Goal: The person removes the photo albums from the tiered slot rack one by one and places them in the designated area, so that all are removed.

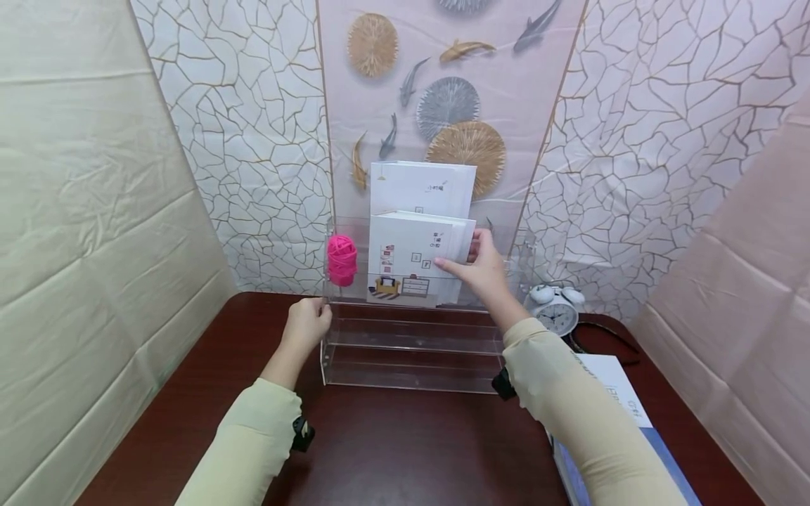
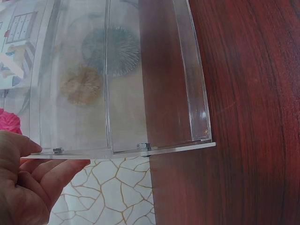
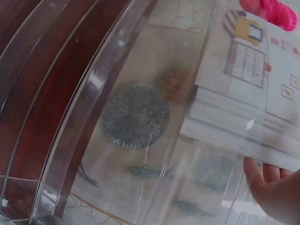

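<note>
A clear acrylic tiered rack (image 1: 411, 341) stands at the back of the table. My left hand (image 1: 306, 325) grips the rack's left side panel, thumb on one face and fingers on the other in the left wrist view. White booklets (image 1: 405, 242) with small furniture drawings stand upright on the upper tier, and another white booklet (image 1: 405, 184) rises behind them. At their right edge, my right hand (image 1: 486, 270) holds the front booklets, thumb on the cover and fingers behind. A bundle of pink yarn (image 1: 342, 260) sits at the left end of that tier.
To the right of the rack stand a white twin-bell alarm clock (image 1: 555, 313) and a dark band (image 1: 607, 330). A blue-and-white book (image 1: 616, 393) lies under my right forearm. Patterned cloth (image 1: 253, 140) hangs behind the table (image 1: 405, 450).
</note>
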`<state>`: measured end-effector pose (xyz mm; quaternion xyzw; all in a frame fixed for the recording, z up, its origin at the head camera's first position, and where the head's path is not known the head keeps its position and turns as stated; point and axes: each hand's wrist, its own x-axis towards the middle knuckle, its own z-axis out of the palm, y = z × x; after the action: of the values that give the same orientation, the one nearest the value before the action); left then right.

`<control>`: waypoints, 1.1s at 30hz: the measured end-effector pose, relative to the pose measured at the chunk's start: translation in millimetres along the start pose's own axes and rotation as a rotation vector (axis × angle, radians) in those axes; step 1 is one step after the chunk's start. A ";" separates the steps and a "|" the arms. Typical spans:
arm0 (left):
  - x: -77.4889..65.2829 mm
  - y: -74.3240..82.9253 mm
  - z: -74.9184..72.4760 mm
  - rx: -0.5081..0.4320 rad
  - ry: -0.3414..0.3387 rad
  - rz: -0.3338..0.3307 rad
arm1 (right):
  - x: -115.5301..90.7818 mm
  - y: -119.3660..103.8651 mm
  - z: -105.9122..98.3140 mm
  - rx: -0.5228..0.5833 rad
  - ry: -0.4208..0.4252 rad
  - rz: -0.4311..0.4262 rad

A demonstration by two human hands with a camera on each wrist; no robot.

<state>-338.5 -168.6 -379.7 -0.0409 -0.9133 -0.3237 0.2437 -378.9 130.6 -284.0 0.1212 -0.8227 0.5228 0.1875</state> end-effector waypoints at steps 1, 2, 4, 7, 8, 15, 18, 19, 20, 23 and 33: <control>-0.1 -0.2 -0.3 0.000 0.001 -0.005 | -0.4 0.1 2.6 -0.027 0.010 -0.007; -0.2 -0.4 -0.7 -0.001 0.003 -0.009 | -0.6 -0.1 5.3 -0.051 0.022 -0.013; -0.1 -1.1 -1.0 0.000 0.006 -0.011 | -0.2 -0.3 10.8 -0.079 0.049 -0.022; 0.1 -1.9 -0.4 -0.002 0.002 -0.010 | 1.0 -1.2 17.1 -0.117 0.092 -0.030; 0.0 -2.2 0.0 -0.002 0.000 -0.009 | 1.5 -1.7 18.3 -0.130 0.104 -0.028; -1.2 -2.7 1.5 -0.012 -0.015 -0.032 | 4.8 -11.6 22.1 -0.162 0.112 -0.037; -1.0 -1.9 0.6 -0.009 -0.019 -0.033 | 8.2 -18.3 25.3 -0.150 0.091 -0.074; -0.9 -1.4 0.0 -0.008 -0.020 -0.033 | 9.5 -20.7 26.7 -0.142 0.085 -0.090; -0.9 -0.9 -0.6 -0.006 -0.020 -0.034 | 10.8 -22.9 28.3 -0.129 0.077 -0.103; -0.5 0.0 -1.8 -0.002 -0.020 -0.041 | 14.5 -28.3 32.9 -0.090 0.069 -0.148; 0.3 1.3 -4.4 0.009 -0.030 -0.051 | 22.5 -41.3 27.3 0.039 0.085 -0.204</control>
<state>-336.6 -170.3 -375.9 -0.0214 -0.9191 -0.3249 0.2220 -387.8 88.2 -250.9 0.1855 -0.7871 0.5215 0.2721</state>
